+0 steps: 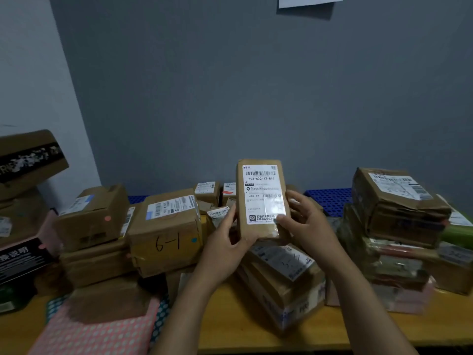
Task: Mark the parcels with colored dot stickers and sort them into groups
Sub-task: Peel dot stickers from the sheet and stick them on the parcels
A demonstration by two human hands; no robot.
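A small brown parcel [262, 198] with a white shipping label is held upright in mid-air above the table, label facing me. My left hand [226, 242] grips its lower left edge and bottom. My right hand [307, 221] holds its right side, with the thumb pressing on the lower right corner of the label. To the left stands a parcel marked "6-1" [166, 234] with a blue dot sticker on its front. Further left a brown box [94, 216] carries a pink dot sticker.
Cardboard parcels crowd the wooden table [230, 316]: a stack on the right [399, 208], a labelled box [284, 275] under my hands, small boxes at the back. A pink dotted packet [102, 326] lies front left. A blue crate [330, 198] stands by the grey wall.
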